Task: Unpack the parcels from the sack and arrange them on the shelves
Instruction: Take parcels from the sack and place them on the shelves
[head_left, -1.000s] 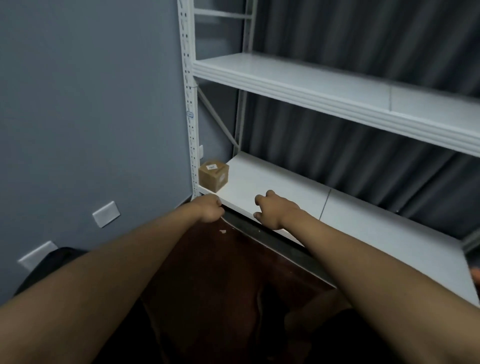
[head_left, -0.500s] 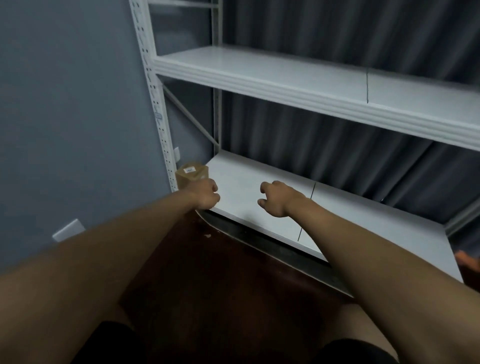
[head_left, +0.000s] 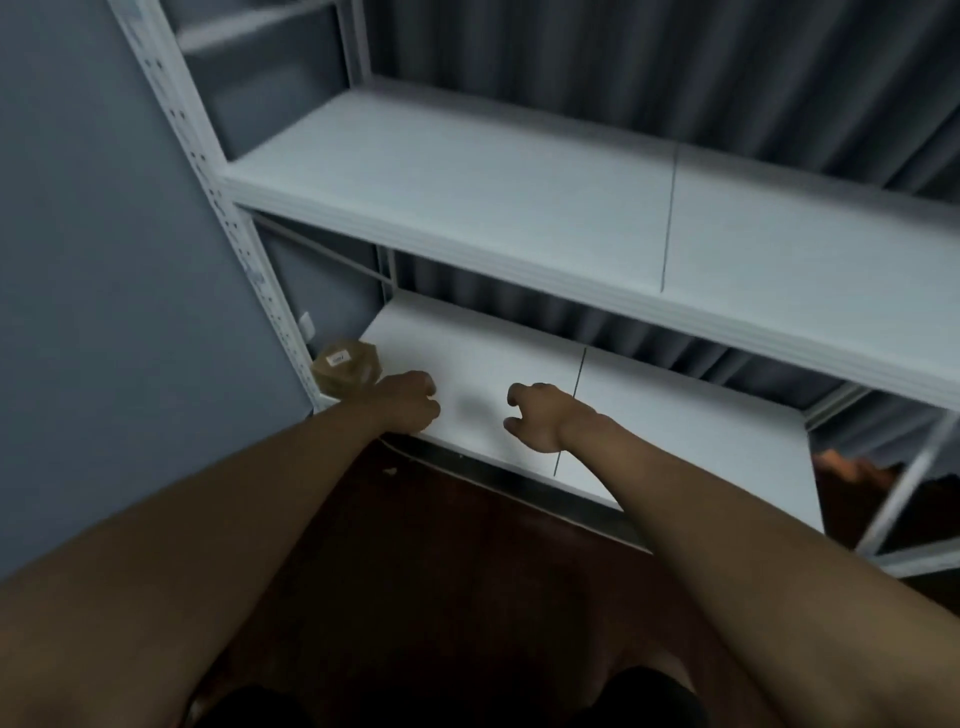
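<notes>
Small brown taped cardboard parcel (head_left: 345, 368): far-left corner of lower white metal shelf (head_left: 675, 431), by grey wall (head_left: 119, 291). Left hand (head_left: 410, 402), right hand (head_left: 540, 421): loosely curled, empty, above shelf. Advice: fetch next parcel, place alongside.

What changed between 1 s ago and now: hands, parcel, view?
The view tilted up and right: the upper shelf now shows its top surface. Both hands drifted apart a little; the left hand and right hand stay loosely curled over the lower shelf, holding nothing. The small brown parcel stayed in the shelf's left corner. Nothing was gripped or released.
</notes>
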